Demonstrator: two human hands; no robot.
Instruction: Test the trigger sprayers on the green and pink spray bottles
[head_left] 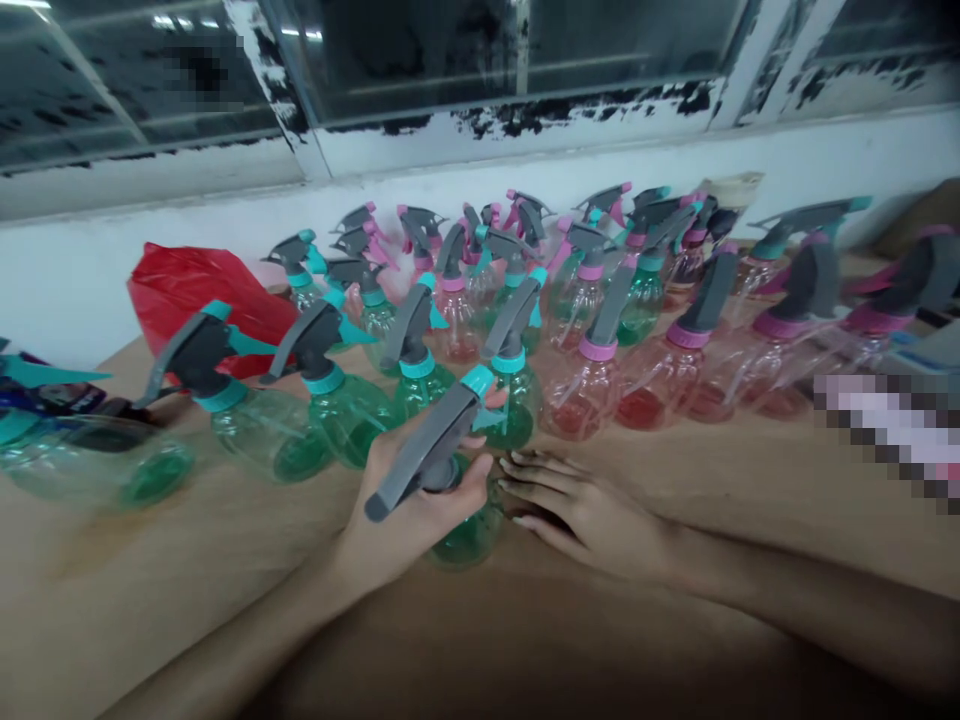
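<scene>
My left hand (409, 500) is wrapped round the neck of a green spray bottle (469, 535) with a grey and turquoise trigger head. That bottle stands upright on the table, its head slanting up to the right. Just right of it, my right hand (592, 505) rests palm down with fingers stretched out, their tips close to the bottle; whether they touch it I cannot tell. Behind my hands, another green spray bottle (514, 395) and a pink spray bottle (577, 385) with a pink collar stand in a row.
Several more green and pink spray bottles crowd the wooden table (555, 640), reaching back to the white wall (420, 165). A red plastic bag (202, 290) lies at the back left, beside a green bottle (262, 435). Windows with flaking dark paint run above.
</scene>
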